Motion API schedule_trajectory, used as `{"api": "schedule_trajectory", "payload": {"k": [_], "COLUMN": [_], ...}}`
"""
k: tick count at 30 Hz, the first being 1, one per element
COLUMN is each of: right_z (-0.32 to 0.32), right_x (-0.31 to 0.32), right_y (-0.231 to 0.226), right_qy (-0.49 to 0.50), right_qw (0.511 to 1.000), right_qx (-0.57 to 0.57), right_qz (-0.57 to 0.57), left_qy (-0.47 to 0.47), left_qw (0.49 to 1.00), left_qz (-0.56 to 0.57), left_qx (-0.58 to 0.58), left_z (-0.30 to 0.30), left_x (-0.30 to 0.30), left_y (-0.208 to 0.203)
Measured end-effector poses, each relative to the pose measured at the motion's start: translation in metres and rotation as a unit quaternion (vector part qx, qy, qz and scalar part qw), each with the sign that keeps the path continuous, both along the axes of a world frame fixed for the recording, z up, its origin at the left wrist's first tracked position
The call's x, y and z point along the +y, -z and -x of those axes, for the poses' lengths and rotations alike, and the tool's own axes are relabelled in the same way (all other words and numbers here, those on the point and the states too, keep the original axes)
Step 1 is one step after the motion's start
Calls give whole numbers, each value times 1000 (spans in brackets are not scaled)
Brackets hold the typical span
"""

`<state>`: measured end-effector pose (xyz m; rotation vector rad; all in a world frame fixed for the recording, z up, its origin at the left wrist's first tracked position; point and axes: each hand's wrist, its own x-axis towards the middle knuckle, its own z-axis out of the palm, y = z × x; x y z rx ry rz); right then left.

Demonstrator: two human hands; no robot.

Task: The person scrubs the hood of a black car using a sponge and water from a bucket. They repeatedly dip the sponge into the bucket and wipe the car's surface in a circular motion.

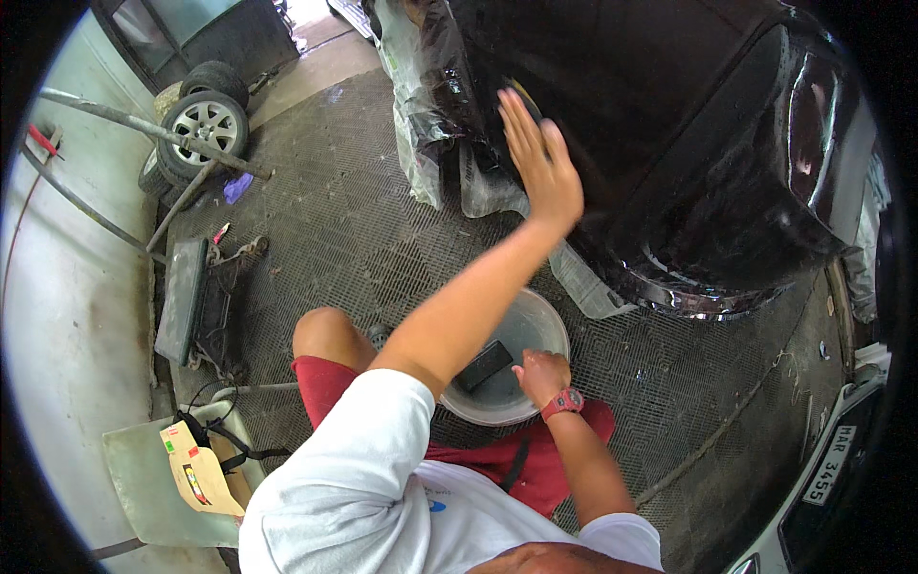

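My left hand (543, 172) reaches far forward, long fingers laid along a glossy dark car panel (631, 115). Between its fingers and thumb shows a dark pad with a yellow edge (521, 89), mostly hidden by the hand. Closer to me, a round pale bucket (559, 330) stands on the floor between my legs. Inside it lies a black rectangular block (486, 366). My right hand (543, 375), with a red watch at its wrist, is over the bucket's right side. Its fingers are curled, and I cannot see whether anything is in them.
Plastic sheeting (416, 143) hangs beside the panel. Wheels with tyres (204, 127) are piled at the far left near metal poles (124, 113). A low creeper-like frame (184, 301) and a pale chair (143, 478) with a paper bag (206, 475) stand left. Another car (813, 488) is lower right.
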<state>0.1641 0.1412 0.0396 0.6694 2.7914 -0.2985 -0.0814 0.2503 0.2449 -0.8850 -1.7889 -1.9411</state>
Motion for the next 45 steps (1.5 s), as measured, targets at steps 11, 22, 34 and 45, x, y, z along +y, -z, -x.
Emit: {"api": "schedule_trajectory", "payload": {"k": [11,22,34,45], "right_z": [-1,1,4,3], "right_x": [1,1,6,3], "right_y": [3,-4,-6,0], "right_qy": [-16,17,8,1], "right_qw": [1000,999,1000,999], "right_qx": [23,24,24,44], "right_qz": [8,25,2,5], "left_qy": [19,24,27,26], "left_qw": [998,991,984,998], "left_qz": [44,15,-20,-6], "left_qx": [47,131,173,53], "left_z": [20,82,116,51], "left_x": [-21,-19,-7,-9], "left_y": [33,21,-1,10]}}
